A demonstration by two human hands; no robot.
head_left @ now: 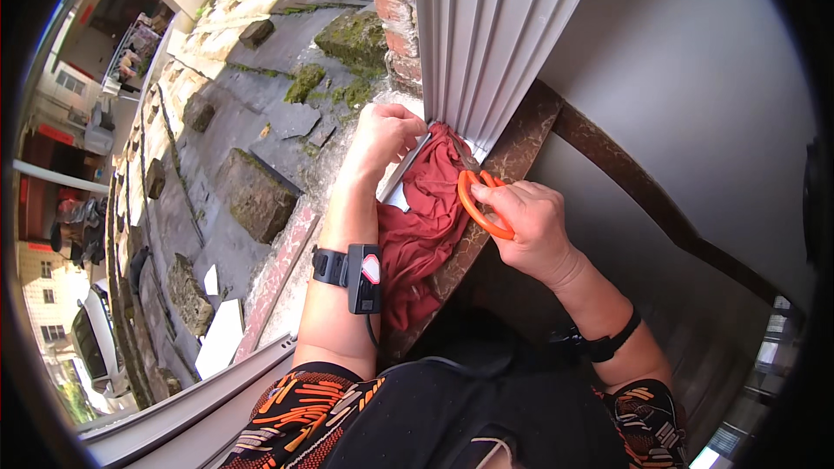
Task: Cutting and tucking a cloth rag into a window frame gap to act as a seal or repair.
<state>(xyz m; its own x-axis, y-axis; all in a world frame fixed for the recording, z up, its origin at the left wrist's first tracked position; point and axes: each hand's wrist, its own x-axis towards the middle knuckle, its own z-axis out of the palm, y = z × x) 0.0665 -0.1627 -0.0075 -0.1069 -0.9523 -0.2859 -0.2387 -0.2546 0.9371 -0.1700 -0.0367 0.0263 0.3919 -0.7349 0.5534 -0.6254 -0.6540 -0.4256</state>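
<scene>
From my end of the feed, the right hand [532, 217] is wrapped around the loops of orange-handled scissors [464, 195], over the inner edge of the brown marbled windowsill [458, 271]. I take that grip as one for steering the tool, with its front toward the far end of the sill. The left hand [382, 137] is raised at the sill's outer edge, fingers curled inward by the foot of the ribbed white window frame [486, 35]; I'd guess it is steadying something there, but I cannot tell whether it pinches the red cloth [434, 208], a thin rail beside it, or nothing.

The cloth lies bunched along the sill, from the corner at the frame back toward the wearer; the sill seems to serve as its ledge, perhaps because that corner is within reach of both hands.

I can't make out the scissors' blades, lost near the cloth's folds and the frame's foot. The left forearm, with a black device [365, 278] strapped to it, hides the cloth's outer side, and the sill's near end runs out of sight by the wearer's dark clothing.
</scene>
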